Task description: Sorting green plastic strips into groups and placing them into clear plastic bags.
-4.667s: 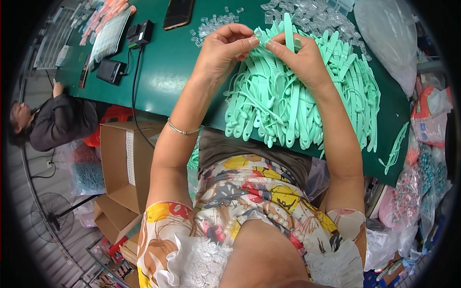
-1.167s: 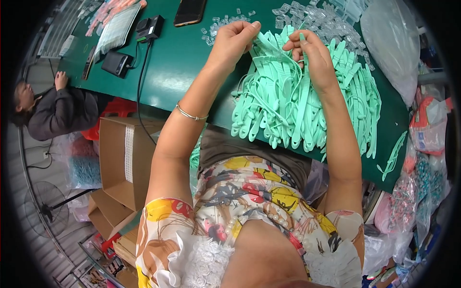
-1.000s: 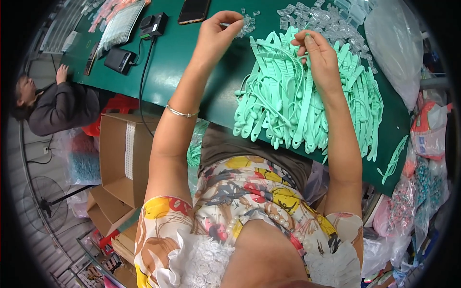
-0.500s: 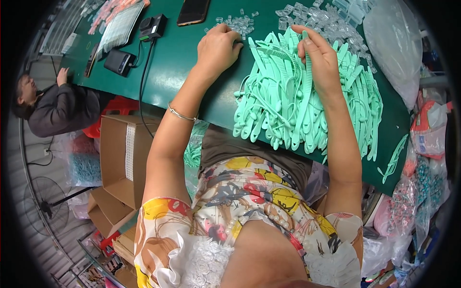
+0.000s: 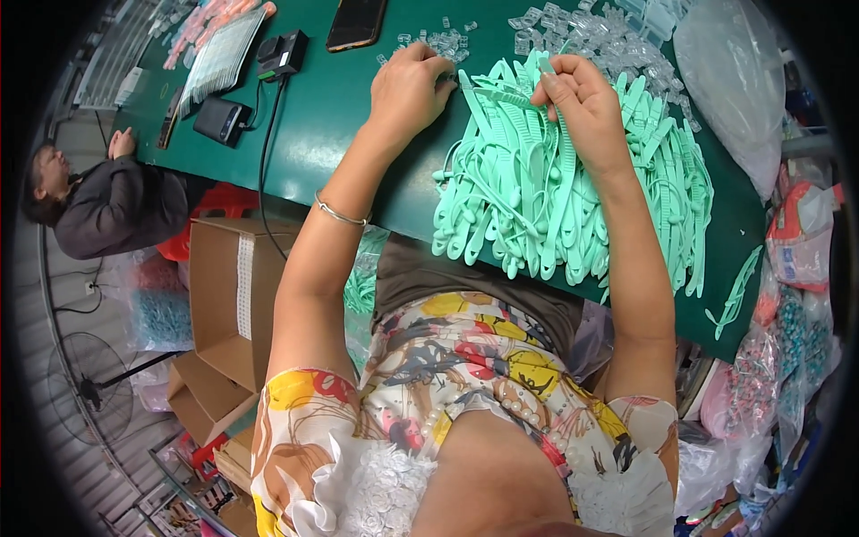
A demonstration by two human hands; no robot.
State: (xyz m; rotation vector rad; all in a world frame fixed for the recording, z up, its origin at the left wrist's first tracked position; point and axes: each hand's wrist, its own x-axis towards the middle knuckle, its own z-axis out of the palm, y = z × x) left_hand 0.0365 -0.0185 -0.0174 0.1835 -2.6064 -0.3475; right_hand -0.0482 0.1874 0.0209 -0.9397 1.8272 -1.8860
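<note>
A thick heap of mint-green ribbed plastic straps (image 5: 501,192) with rounded, slotted ends lies at the table's front edge. Over its far part, my right hand (image 5: 586,112) has thumb and fingers pinched on the tip of one strap (image 5: 545,65). My left hand (image 5: 407,89) rests on the table left of the heap, fingers curled and closed; what is between its fingertips is hidden. Just beyond it are scattered small clear plastic clips (image 5: 447,43). A larger pile of clear plastic pieces (image 5: 582,38) spreads behind the heap.
On the green table (image 5: 313,134) are a phone (image 5: 356,22), a black device (image 5: 282,54) with a cable, and a power bank (image 5: 221,120). A clear plastic bag (image 5: 729,89) stands at right, near a loose strap (image 5: 739,291). A co-worker (image 5: 116,201) sits at far left; cardboard boxes (image 5: 224,295) stand below.
My right hand has shifted slightly left and its fingers have closed in; the strap tip that stood upright there is now lower. My left hand has barely moved. The co-worker's hands have come together.
</note>
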